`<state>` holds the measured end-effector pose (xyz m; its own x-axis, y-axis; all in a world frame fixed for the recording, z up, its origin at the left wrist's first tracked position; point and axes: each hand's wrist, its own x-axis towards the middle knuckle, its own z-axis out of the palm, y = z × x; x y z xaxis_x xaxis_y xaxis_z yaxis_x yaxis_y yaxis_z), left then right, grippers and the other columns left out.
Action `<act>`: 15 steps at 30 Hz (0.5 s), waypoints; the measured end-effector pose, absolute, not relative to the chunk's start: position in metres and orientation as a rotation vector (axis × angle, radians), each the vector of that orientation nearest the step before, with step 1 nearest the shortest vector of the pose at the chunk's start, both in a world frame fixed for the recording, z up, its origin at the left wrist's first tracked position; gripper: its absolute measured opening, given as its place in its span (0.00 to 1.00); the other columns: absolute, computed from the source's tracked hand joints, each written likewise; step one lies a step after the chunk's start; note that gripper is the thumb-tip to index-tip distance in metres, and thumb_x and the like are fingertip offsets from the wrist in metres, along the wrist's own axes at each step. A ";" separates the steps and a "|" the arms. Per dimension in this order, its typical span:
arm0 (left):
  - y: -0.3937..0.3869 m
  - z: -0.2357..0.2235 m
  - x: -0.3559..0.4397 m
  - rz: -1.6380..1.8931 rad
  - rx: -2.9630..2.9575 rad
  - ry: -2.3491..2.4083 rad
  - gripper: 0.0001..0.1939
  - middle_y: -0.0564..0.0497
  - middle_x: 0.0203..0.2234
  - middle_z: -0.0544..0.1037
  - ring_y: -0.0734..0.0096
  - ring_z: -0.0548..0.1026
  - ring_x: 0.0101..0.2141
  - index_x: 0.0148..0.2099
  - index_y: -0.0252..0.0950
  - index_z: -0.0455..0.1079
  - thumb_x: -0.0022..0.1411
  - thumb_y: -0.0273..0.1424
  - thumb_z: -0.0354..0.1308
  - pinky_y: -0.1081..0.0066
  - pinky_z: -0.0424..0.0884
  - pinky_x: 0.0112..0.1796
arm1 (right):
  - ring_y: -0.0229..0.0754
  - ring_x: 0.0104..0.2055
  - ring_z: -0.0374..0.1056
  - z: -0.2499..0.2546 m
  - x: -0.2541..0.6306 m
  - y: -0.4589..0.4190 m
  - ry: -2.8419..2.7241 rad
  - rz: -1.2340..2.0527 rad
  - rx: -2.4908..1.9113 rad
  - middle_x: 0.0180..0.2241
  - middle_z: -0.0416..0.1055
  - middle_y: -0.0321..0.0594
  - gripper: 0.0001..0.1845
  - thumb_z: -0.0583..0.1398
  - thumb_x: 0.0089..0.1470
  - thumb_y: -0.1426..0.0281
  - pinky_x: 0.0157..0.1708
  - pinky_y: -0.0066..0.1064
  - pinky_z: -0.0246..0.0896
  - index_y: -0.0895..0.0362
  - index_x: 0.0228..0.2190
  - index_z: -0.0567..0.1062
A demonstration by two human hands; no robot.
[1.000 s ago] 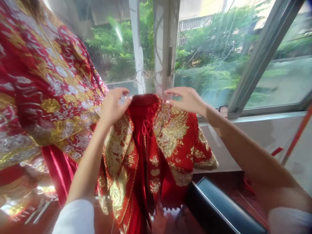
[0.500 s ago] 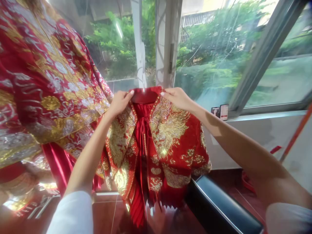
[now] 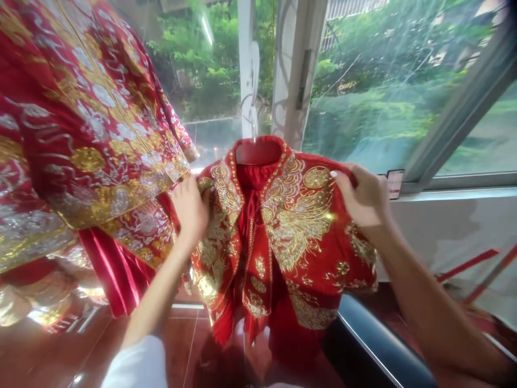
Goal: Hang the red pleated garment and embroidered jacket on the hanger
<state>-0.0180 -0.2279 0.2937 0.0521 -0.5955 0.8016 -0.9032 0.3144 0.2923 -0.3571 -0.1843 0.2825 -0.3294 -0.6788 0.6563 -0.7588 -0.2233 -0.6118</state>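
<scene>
Evidently, the left hand [image 3: 189, 207] and right hand [image 3: 363, 196] each grip a shoulder of the gold-embroidered red jacket [image 3: 301, 221], hanging by a hanger hook [image 3: 254, 131] before the window [image 3: 388, 108]. Left of it hangs another embroidered red garment [image 3: 86, 159].

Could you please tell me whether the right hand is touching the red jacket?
Touching: the head view shows the right hand at the shoulder of the red jacket, its thumb laid over the front.

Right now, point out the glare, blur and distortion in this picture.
Head view: bright glints on the jacket and a white streak on the left pane; head view: foliage outside soft; head view: right window frame leaning steeply, possibly lens stretch.
</scene>
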 end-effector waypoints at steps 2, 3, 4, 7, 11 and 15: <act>-0.213 0.266 -0.045 0.549 1.334 -1.553 0.26 0.35 0.59 0.65 0.48 0.59 0.61 0.63 0.30 0.57 0.66 0.35 0.48 0.49 0.52 0.61 | 0.53 0.47 0.69 0.270 -0.333 -0.178 -1.755 1.517 1.478 0.44 0.73 0.54 0.23 0.51 0.60 0.60 0.48 0.45 0.62 0.61 0.46 0.75; -0.208 0.249 -0.055 0.572 1.302 -1.574 0.28 0.36 0.62 0.61 0.50 0.55 0.63 0.66 0.31 0.53 0.67 0.34 0.47 0.49 0.48 0.63 | 0.55 0.51 0.67 0.263 -0.322 -0.175 -1.704 1.479 1.418 0.48 0.72 0.55 0.24 0.50 0.61 0.61 0.52 0.47 0.59 0.62 0.49 0.73; -0.203 0.229 -0.063 0.579 1.272 -1.612 0.29 0.36 0.64 0.57 0.52 0.51 0.65 0.67 0.33 0.49 0.67 0.35 0.47 0.49 0.45 0.63 | 0.56 0.54 0.64 0.255 -0.313 -0.172 -1.666 1.450 1.385 0.52 0.69 0.56 0.24 0.50 0.61 0.62 0.55 0.49 0.57 0.63 0.52 0.71; -0.195 0.165 -0.068 0.528 1.286 -1.640 0.43 0.29 0.65 0.50 0.46 0.47 0.66 0.69 0.29 0.39 0.61 0.41 0.56 0.46 0.47 0.63 | 0.60 0.64 0.51 0.219 -0.286 -0.157 -1.623 1.406 1.325 0.63 0.55 0.55 0.28 0.52 0.60 0.65 0.60 0.57 0.48 0.61 0.60 0.62; -0.189 0.104 -0.053 0.371 1.475 -1.416 0.36 0.27 0.59 0.57 0.43 0.55 0.62 0.66 0.26 0.47 0.60 0.34 0.55 0.46 0.56 0.59 | 0.67 0.65 0.45 0.147 -0.237 -0.138 -1.724 1.457 1.532 0.64 0.49 0.58 0.32 0.57 0.55 0.61 0.57 0.66 0.47 0.56 0.60 0.60; -0.179 0.103 -0.034 0.153 1.476 -1.395 0.22 0.35 0.50 0.68 0.53 0.68 0.52 0.57 0.32 0.62 0.60 0.27 0.47 0.55 0.66 0.52 | 0.68 0.61 0.54 0.097 -0.210 -0.151 -1.931 1.541 1.626 0.59 0.55 0.66 0.31 0.55 0.56 0.62 0.53 0.66 0.53 0.59 0.59 0.61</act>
<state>-0.0341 -0.1791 0.1030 0.3115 -0.6523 0.6910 -0.7867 0.2308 0.5725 -0.2104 -0.1509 0.0972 -0.3838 -0.6167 0.6873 -0.8069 -0.1379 -0.5744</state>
